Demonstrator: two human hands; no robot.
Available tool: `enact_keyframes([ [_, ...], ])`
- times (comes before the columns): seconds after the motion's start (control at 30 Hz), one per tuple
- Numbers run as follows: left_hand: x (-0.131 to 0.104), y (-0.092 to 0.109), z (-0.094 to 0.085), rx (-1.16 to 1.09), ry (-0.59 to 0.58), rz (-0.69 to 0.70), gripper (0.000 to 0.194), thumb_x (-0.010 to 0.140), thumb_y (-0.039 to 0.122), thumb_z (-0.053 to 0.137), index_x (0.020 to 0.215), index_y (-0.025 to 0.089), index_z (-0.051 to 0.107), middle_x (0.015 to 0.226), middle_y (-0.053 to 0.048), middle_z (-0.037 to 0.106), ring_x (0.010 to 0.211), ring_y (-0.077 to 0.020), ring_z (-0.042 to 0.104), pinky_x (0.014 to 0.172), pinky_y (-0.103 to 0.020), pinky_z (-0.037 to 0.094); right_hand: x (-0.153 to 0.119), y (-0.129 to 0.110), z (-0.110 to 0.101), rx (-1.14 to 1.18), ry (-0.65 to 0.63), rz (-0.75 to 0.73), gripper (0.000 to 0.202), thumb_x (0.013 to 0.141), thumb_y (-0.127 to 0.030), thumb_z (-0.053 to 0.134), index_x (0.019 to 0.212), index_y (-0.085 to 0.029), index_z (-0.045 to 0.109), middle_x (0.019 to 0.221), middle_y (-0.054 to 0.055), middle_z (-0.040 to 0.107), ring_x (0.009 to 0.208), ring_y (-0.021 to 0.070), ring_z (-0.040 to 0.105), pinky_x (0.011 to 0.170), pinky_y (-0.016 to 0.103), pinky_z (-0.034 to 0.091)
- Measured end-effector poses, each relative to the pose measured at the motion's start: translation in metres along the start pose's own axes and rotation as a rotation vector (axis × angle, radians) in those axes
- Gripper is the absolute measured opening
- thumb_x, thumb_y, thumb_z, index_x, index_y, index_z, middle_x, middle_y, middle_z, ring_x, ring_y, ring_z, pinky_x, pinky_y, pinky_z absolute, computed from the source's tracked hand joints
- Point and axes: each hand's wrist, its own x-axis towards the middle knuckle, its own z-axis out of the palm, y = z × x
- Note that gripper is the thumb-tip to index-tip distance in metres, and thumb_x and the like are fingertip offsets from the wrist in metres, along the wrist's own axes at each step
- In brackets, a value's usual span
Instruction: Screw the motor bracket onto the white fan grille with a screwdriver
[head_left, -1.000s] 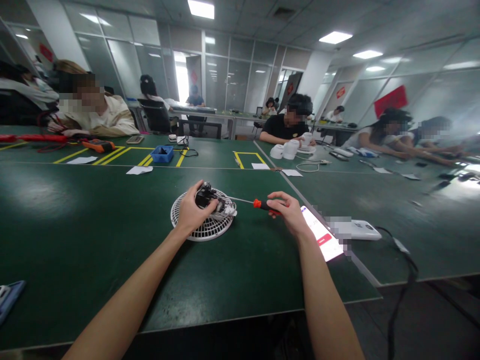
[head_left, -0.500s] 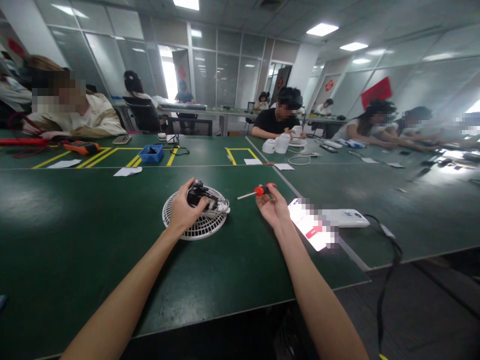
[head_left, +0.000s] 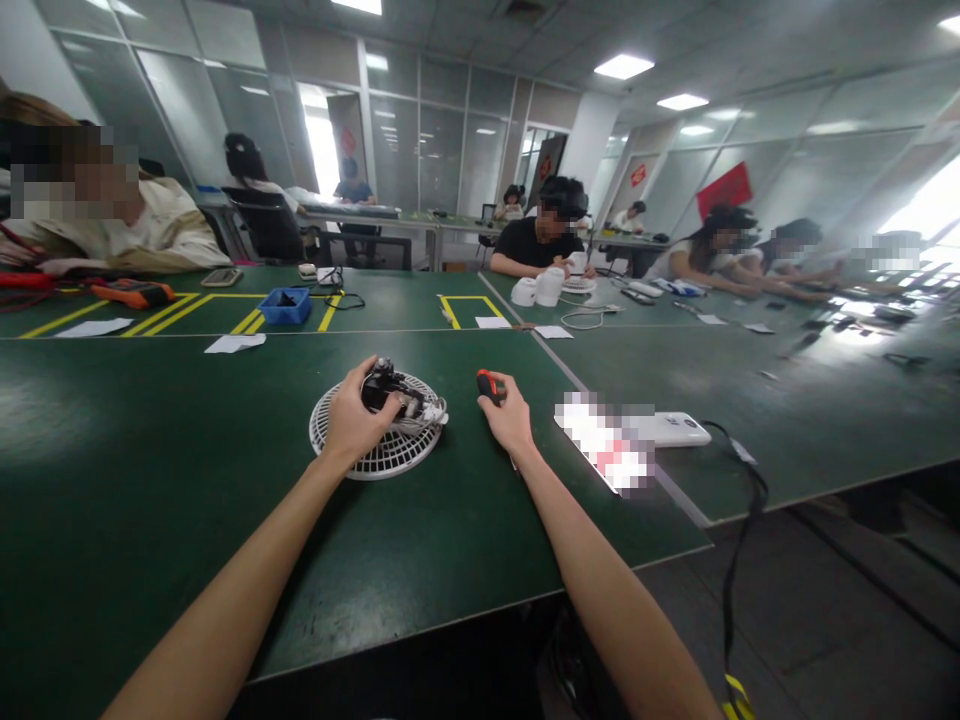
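A round white fan grille (head_left: 390, 458) lies on the green table (head_left: 420, 550). On it sits a black motor assembly (head_left: 382, 385) with white wires at its right side. My left hand (head_left: 355, 420) is wrapped round the left of this assembly, thumb toward its front. To the right of the grille, above the table, my right hand (head_left: 510, 415) is closed on the red and black handle of a screwdriver (head_left: 489, 386). The screwdriver's shaft is mostly hidden behind that hand and wrist.
Right of my right hand lie a lit phone (head_left: 600, 445) and a white power bank (head_left: 675, 430) with a black cable. A blue bin (head_left: 286, 307) and paper slips stand farther back. Across the table a person in black (head_left: 525, 245) works by white cups (head_left: 550, 287).
My right hand has turned the screwdriver, so its shaft no longer points left toward the grille. My left hand keeps its hold on the motor assembly. The whole view has shifted slightly.
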Motion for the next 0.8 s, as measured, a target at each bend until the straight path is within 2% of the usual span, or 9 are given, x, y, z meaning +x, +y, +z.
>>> enact_keyframes([
  [0.07, 0.000, 0.000, 0.000, -0.010, -0.002, -0.011, 0.063, 0.077, 0.037, 0.070, 0.136, 0.016, 0.061, 0.134, -0.014, 0.068, 0.123, -0.0313, 0.066, 0.112, -0.047, 0.051, -0.005, 0.001, -0.001, -0.398, 0.015, -0.169, 0.049, 0.082, -0.018, 0.060, 0.131, -0.024, 0.061, 0.119, 0.009, 0.067, 0.105, 0.0253, 0.061, 0.090, 0.038, 0.050],
  [0.13, 0.001, 0.001, 0.000, -0.023, -0.010, -0.032, 0.063, 0.077, 0.036, 0.071, 0.135, 0.015, 0.062, 0.133, -0.014, 0.069, 0.123, -0.0312, 0.066, 0.113, -0.047, 0.051, -0.008, 0.002, 0.000, -0.651, 0.012, -0.222, 0.050, 0.084, -0.016, 0.057, 0.133, -0.022, 0.060, 0.125, 0.014, 0.063, 0.114, 0.0295, 0.056, 0.095, 0.041, 0.047],
  [0.27, 0.006, 0.004, -0.006, -0.052, -0.046, -0.089, 0.065, 0.074, 0.033, 0.072, 0.134, 0.012, 0.064, 0.130, -0.015, 0.070, 0.121, -0.0312, 0.067, 0.113, -0.047, 0.051, -0.009, 0.003, 0.003, -0.827, 0.021, -0.231, 0.048, 0.089, -0.015, 0.053, 0.136, -0.018, 0.058, 0.132, 0.019, 0.059, 0.120, 0.0329, 0.051, 0.098, 0.044, 0.043],
  [0.4, 0.014, -0.001, -0.026, -0.048, -0.064, -0.172, 0.065, 0.071, 0.030, 0.074, 0.132, 0.011, 0.066, 0.119, -0.013, 0.075, 0.108, -0.0295, 0.072, 0.106, -0.047, 0.056, -0.006, 0.003, 0.001, -0.890, -0.007, -0.244, 0.048, 0.091, -0.019, 0.052, 0.139, -0.015, 0.055, 0.134, 0.020, 0.058, 0.122, 0.0336, 0.049, 0.100, 0.044, 0.041],
  [0.5, 0.021, -0.011, -0.050, -0.004, -0.077, -0.259, 0.061, 0.072, 0.025, 0.075, 0.130, 0.012, 0.067, 0.110, -0.008, 0.077, 0.095, -0.0264, 0.074, 0.099, -0.048, 0.060, -0.003, 0.005, -0.002, -0.896, -0.007, -0.236, 0.048, 0.091, -0.022, 0.053, 0.139, -0.017, 0.054, 0.130, 0.019, 0.060, 0.120, 0.0337, 0.050, 0.098, 0.044, 0.040],
  [0.6, 0.024, -0.025, -0.081, 0.079, -0.041, -0.344, 0.059, 0.073, 0.021, 0.077, 0.131, 0.016, 0.066, 0.106, -0.002, 0.077, 0.096, -0.0243, 0.073, 0.098, -0.050, 0.061, -0.002, 0.007, -0.003, -0.907, 0.008, -0.233, 0.047, 0.092, -0.024, 0.054, 0.139, -0.018, 0.054, 0.128, 0.019, 0.061, 0.119, 0.0335, 0.050, 0.097, 0.044, 0.040],
  [0.8, 0.018, -0.055, -0.160, 0.346, 0.098, -0.547, 0.058, 0.072, 0.035, 0.080, 0.128, 0.030, 0.065, 0.112, 0.012, 0.076, 0.107, -0.0196, 0.071, 0.106, -0.049, 0.055, -0.005, 0.003, -0.002, -0.951, -0.028, -0.213, 0.047, 0.095, -0.024, 0.051, 0.142, -0.019, 0.051, 0.126, 0.018, 0.064, 0.117, 0.0328, 0.055, 0.096, 0.043, 0.041],
])
